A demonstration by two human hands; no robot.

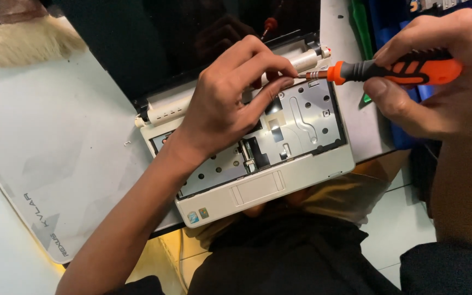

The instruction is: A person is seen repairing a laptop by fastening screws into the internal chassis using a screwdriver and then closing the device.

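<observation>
- The laptop (279, 164) is lying open on the counter (55, 136), its near edge overhanging the counter's near edge.
- The left hand (225, 104) is resting over the laptop's far middle.
- The screwdriver (389, 69) is lying sideways in the right hand (438, 71), right of the laptop, its tip touching the left fingertips (285, 82).

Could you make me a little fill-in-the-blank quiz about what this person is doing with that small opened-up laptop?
1. The right hand grips a screwdriver with an ____ and black handle.
2. The left hand pinches the screwdriver's ____ near the hinge.
3. The laptop lies with its ____ removed, baring a metal plate.
4. The laptop rests on a ____ mat.

Missing words: orange; tip; keyboard; white
</observation>
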